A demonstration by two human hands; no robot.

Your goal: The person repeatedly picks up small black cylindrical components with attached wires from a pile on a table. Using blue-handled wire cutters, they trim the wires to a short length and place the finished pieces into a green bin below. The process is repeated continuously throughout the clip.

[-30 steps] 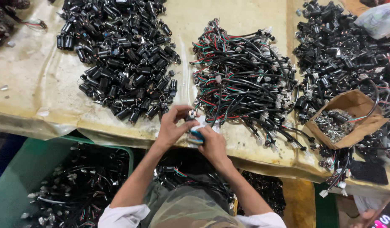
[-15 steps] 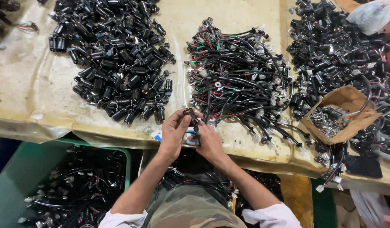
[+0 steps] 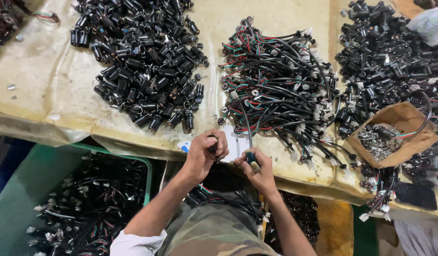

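A small black plug (image 3: 213, 143) is pinched tight by the left hand (image 3: 205, 154). A teal-handled tool (image 3: 251, 160) is gripped in the right hand (image 3: 260, 173). The plug looks light and hard, best held by its sides; its thin wire (image 3: 247, 128) looks bendy.

The person's 2 forearms are bare down to the left hand (image 3: 205, 154) and right hand (image 3: 261, 174). A white sleeve (rolled or short, only its edge shows) sits above the left elbow. Beside that sleeve, camouflage-patterned clothing in green and brown covers the lap.
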